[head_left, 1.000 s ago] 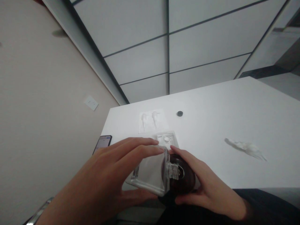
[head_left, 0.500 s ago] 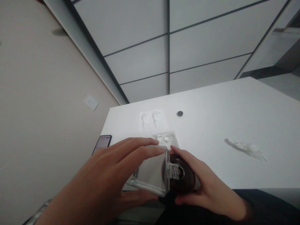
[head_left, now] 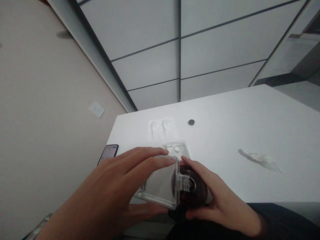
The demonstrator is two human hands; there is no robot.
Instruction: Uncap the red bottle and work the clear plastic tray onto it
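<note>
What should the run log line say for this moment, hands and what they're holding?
left hand: grips clear plastic box | right hand: holds dark round object at box's end | nearby: clear plastic tray, phone, white table

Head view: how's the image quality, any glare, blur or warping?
Head view: soft and dim overall, with a pale sheen on the clear plastic case; the ceiling panels and white table skew with wide-angle distortion; the dark round object loses detail in shadow.

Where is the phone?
In the head view, the phone lies at the left edge of the white table, just beyond the person's left hand.
</note>
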